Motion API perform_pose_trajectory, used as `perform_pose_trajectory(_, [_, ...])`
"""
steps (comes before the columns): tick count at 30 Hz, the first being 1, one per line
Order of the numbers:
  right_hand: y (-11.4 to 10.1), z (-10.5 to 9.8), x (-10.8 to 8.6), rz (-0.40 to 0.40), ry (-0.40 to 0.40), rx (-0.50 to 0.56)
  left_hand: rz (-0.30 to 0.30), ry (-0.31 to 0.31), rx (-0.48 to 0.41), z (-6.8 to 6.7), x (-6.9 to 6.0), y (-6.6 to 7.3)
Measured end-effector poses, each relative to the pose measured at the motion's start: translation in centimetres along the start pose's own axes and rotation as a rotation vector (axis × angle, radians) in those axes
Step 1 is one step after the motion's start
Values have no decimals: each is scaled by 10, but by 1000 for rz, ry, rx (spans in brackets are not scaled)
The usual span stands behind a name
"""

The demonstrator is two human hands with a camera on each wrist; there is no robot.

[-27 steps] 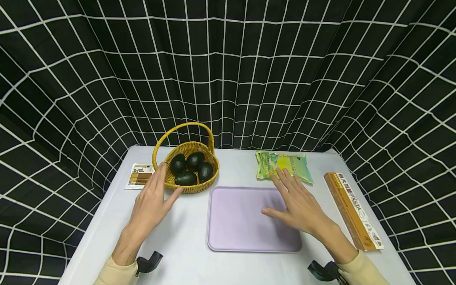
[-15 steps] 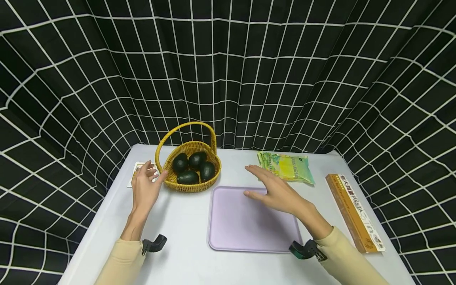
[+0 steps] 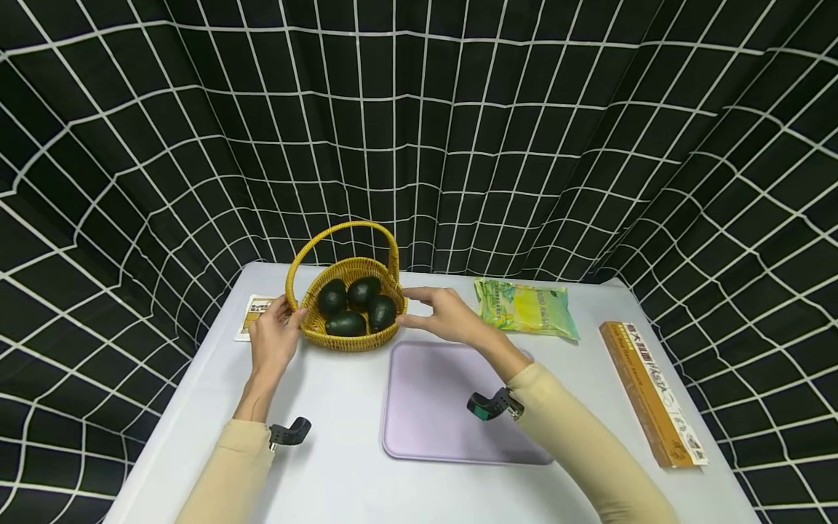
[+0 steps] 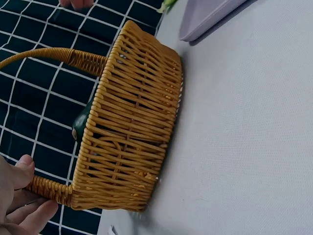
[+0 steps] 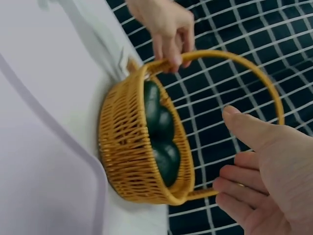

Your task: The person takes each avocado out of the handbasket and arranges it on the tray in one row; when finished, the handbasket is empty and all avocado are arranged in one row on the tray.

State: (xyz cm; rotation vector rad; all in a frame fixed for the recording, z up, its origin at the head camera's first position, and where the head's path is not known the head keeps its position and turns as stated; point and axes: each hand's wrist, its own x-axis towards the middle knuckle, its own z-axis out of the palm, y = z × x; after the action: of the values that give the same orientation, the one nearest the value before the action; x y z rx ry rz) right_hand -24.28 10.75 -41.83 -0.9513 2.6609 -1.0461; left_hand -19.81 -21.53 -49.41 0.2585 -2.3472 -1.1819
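Observation:
A yellow woven basket (image 3: 349, 342) with a tall arched handle (image 3: 347, 225) stands at the back of the table and holds several dark green avocados (image 3: 345, 324). My left hand (image 3: 271, 336) pinches the lower left end of the handle between thumb and fingers, as the left wrist view also shows (image 4: 19, 196). On the other side, my right hand (image 3: 445, 314) reaches to the basket's right rim, thumb and fingers spread apart. The right wrist view has that hand (image 5: 269, 181) beside the handle's right end; whether a fingertip touches it, I cannot tell.
A lilac tray (image 3: 452, 407) lies in front, under my right forearm. Behind it is a green-yellow packet (image 3: 527, 309). A long pasta box (image 3: 651, 393) lies at the right edge. A brown-and-white sachet (image 3: 252, 316) is partly hidden behind my left hand. A black gridded curtain (image 3: 419, 131) surrounds the table.
My right hand has moved left from over the tray to the basket's right side. My left hand has closed in on the handle's left end and taken hold. The basket stands about where it was.

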Motion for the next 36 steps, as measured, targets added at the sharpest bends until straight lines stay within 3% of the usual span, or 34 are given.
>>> perform_pose_trajectory(10, [13, 29, 47, 60, -88, 56, -16, -22, -26, 0, 2, 1])
perform_pose_trajectory(16, [18, 42, 66, 94, -138, -32, -18, -14, -15, 1, 1, 2])
perform_pose_trajectory(20, [23, 50, 73, 123, -167, -115, -13, -14, -13, 3, 1, 2])
perform_pose_trajectory(24, [25, 57, 77, 96, -162, -188, 2, 2, 2, 2, 1, 2])
perform_pose_trajectory(36, [15, 70, 85, 104, -188, -289, 3, -11, 24, -2, 2, 2])
